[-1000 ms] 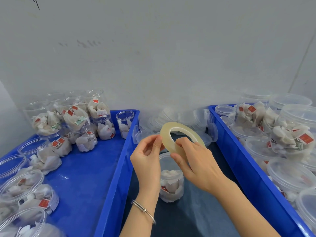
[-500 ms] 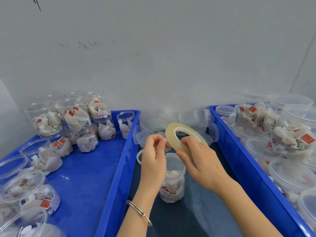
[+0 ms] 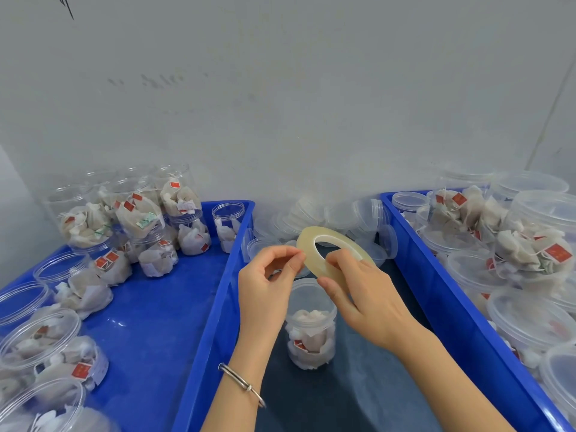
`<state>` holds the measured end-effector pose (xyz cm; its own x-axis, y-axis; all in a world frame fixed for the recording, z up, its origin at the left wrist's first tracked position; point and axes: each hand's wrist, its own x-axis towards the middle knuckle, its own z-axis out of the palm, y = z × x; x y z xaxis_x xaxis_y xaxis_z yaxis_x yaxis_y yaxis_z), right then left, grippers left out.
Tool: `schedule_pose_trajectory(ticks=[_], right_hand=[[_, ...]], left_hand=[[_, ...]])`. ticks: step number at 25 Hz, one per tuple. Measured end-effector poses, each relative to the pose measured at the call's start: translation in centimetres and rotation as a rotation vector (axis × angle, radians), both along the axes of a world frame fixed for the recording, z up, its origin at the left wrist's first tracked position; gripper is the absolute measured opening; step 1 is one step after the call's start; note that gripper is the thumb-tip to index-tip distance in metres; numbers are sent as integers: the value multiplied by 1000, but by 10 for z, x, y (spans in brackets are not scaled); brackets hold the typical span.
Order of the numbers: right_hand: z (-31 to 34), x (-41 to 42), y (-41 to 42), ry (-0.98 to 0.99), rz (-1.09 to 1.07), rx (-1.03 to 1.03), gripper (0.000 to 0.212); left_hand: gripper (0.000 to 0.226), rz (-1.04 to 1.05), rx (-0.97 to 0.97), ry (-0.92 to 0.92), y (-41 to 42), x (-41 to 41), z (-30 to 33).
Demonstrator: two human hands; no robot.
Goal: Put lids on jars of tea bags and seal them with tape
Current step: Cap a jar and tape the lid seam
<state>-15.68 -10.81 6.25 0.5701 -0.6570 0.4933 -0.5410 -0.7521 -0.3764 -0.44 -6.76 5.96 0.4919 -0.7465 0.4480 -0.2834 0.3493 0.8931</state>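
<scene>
Just above the jar (image 3: 311, 325), the right hand (image 3: 361, 294) gripped the tape roll (image 3: 324, 244), thumb under its near edge and fingers curled over the ring, holding it tilted in the air. The left hand (image 3: 268, 285) pinched thumb and forefinger together at the roll's left rim; whether a tape end lay between them was too small to tell. A bracelet (image 3: 242, 381) circled the left wrist. The jar stood upright on the dark worktop (image 3: 358, 400) between the two hands, holding tea bags, its lid on. Loose lids (image 3: 330, 213) lay heaped at the back by the wall. A blue tray (image 3: 156, 322) on the left carried jars of tea bags, some stacked, and another tray (image 3: 436, 291) on the right held more lidded jars.
</scene>
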Motion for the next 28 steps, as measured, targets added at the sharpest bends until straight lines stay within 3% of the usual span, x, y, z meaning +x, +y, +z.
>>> schedule_pose_trajectory(ticks=[19, 22, 25, 28], right_hand=[[-3, -2, 0, 30, -33, -98, 40], [-3, 0, -1, -3, -88, -99, 41], [7, -10, -6, 45, -191, -79, 67], [17, -28, 6, 124, -125, -118, 55]], left_hand=[[1, 79, -38, -74, 8, -11, 4], [7, 65, -95, -125, 15, -15, 9], [17, 66, -144, -189, 26, -16, 13], [19, 87, -141, -132, 36, -10, 9]])
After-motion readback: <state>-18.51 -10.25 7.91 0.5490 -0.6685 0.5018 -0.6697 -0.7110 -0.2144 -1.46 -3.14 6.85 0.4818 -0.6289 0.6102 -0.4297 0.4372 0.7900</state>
